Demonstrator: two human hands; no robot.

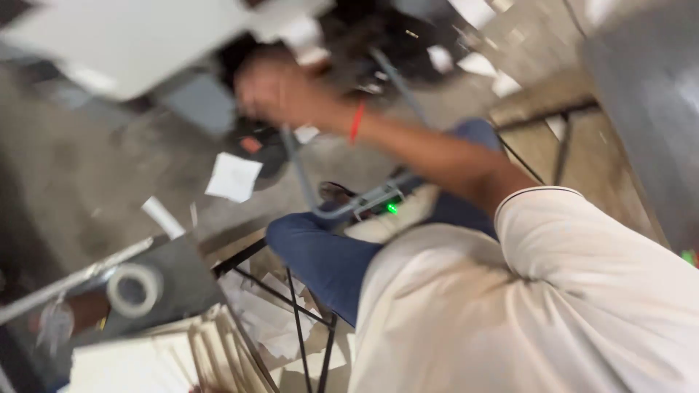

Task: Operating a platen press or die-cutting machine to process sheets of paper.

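- Overhead, we see one hand (280, 91) stretched far out with a red band (356, 121) at its wrist; which hand it is, we cannot tell.
- Grip: motion blur hides the fingers, so we cannot tell how far open they are or what they hold.
- Nearest thing: a large white sheet (138, 40), far left, just beside the hand; contact unclear.
- Near left: tape roll (134, 289) on a dark surface.
- Floor: scattered paper scrap (233, 177).

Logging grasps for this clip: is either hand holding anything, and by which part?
Cannot be told. The right hand is blurred, reaching toward a white sheet; any contact is unclear. The left hand is out of view.
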